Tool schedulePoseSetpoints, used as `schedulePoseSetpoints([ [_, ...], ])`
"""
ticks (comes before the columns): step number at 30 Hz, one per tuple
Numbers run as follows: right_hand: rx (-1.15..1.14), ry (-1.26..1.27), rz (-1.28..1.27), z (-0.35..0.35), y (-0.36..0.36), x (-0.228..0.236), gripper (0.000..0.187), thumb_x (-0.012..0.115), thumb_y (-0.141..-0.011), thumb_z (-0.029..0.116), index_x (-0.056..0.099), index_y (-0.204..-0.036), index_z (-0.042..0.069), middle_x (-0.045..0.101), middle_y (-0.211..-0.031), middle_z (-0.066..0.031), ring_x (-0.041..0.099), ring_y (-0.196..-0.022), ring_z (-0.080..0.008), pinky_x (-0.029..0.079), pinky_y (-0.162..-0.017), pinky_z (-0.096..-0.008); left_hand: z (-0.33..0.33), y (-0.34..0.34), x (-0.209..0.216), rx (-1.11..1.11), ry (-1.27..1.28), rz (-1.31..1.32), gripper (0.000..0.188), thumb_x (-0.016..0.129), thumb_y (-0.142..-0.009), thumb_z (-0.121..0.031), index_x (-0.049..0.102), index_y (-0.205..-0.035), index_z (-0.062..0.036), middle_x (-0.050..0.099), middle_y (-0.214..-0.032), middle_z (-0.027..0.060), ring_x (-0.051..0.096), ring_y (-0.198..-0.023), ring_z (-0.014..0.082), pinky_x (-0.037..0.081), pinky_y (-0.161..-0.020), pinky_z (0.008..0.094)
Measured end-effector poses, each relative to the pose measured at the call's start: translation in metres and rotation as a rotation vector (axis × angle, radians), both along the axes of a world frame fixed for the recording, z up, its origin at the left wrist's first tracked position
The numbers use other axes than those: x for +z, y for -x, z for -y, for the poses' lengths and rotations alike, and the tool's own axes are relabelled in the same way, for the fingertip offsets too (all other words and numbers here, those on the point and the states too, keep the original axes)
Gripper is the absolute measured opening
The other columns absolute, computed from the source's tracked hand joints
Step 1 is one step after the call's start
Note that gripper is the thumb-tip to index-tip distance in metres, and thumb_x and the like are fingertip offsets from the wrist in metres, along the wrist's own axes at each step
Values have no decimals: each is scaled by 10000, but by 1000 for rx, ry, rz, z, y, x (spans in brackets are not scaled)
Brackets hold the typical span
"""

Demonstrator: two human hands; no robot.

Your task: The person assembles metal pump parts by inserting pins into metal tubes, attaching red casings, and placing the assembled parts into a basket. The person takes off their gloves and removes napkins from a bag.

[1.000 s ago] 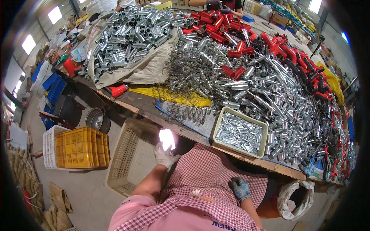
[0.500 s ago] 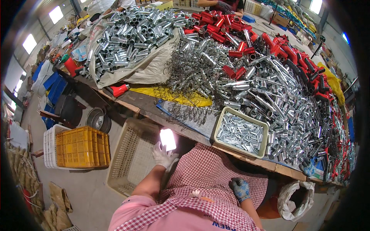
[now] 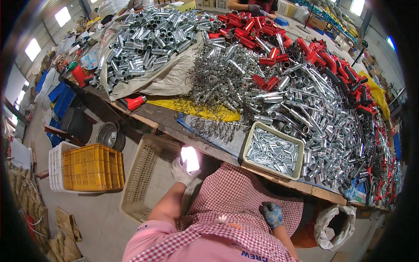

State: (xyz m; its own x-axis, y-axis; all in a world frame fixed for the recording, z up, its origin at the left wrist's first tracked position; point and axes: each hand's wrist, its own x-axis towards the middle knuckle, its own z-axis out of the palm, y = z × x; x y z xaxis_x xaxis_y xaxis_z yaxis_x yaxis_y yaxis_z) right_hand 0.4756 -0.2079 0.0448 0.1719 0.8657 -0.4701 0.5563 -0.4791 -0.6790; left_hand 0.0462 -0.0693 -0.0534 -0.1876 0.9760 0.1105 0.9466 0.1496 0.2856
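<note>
My left hand (image 3: 185,173), in a whitish glove, is closed around the lower left edge of a phone (image 3: 190,159) whose screen glares white. It is held over the right side of a beige plastic crate (image 3: 131,183), just below the table edge. My right hand (image 3: 272,214) wears a grey glove with blue patches. Its fingers are curled in, resting against the red-checked apron (image 3: 235,187) on my lap, and nothing shows in them. Ahead of that hand, a beige tray (image 3: 300,162) of small metal pins (image 3: 271,150) sits at the table's front edge.
Heaped on the table are metal tubes (image 3: 152,37), springs (image 3: 214,83), red sleeves (image 3: 246,28) and metal sockets (image 3: 331,148). A yellow crate (image 3: 94,168) stands on the floor at left, a white sack (image 3: 325,227) at right. Across the table a co-worker's gloved hands (image 3: 256,9) are visible.
My left hand has shifted slightly on the phone, fingers closer along its edge. My right hand stays put. The co-worker's hands across the table have moved a little.
</note>
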Motion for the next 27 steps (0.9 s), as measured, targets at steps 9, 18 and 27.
schedulePoseSetpoints([
  [9, -12, 51, 1, -4, 4, 11, 310, 673, -850, 172, 664, -1085, -30, 715, -976, -160, 689, -852, -224, 538, -782, -302, -6, 1, 0, 6, -143, -29, 924, 771, -581, -617, 508, -1298, -97, 375, -1308, 236, 349, -1203, 427, 280, -1050, 566],
  [18, 3, 62, 11, -10, 12, 29, 308, 653, -852, 166, 662, -1086, -33, 714, -975, -163, 690, -859, -233, 540, -785, -311, -5, -3, 11, 43, -136, 28, 943, 800, -576, -574, 485, -1300, -60, 370, -1311, 244, 348, -1212, 430, 288, -1051, 556],
  [27, -54, 48, -66, -3, 3, 7, 314, 665, -845, 164, 659, -1080, -43, 713, -958, -159, 687, -846, -222, 541, -785, -311, -16, -10, 14, 34, -78, 51, 908, 772, -605, -602, 515, -1280, -51, 391, -1307, 250, 348, -1209, 417, 287, -1046, 534],
])
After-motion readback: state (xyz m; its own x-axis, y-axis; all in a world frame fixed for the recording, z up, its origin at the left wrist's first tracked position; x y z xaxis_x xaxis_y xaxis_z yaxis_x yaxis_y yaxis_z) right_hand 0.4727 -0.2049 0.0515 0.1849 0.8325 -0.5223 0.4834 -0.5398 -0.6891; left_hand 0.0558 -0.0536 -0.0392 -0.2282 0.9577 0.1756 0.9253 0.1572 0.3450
